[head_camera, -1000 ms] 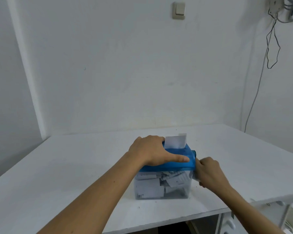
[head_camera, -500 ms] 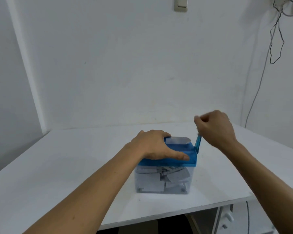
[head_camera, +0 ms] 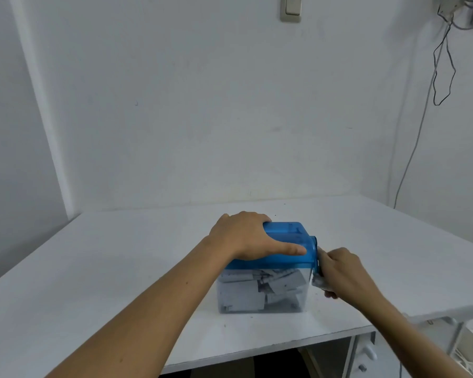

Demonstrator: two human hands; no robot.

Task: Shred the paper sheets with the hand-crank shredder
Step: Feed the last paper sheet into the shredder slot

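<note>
The hand-crank shredder has a blue top (head_camera: 290,241) on a clear bin (head_camera: 262,293) full of white paper shreds. It stands on the white table (head_camera: 121,268) near the front edge. My left hand (head_camera: 246,236) lies across the blue top, fingers stretched out and thumb along the near side, pressing it down. My right hand (head_camera: 339,271) grips the crank handle at the shredder's right side, low beside the bin. The blue crank arm (head_camera: 317,257) points downward. No paper shows above the feed slot.
A white wall stands close behind the table. A light switch (head_camera: 291,8) is high on it, and cables (head_camera: 442,64) hang at the upper right. Below the table's right front are a drawer unit (head_camera: 366,356) and more cables.
My right hand swung the crank from the top down to the bottom on the right side. The last bit of paper above the slot has gone in. My left hand stayed put.
</note>
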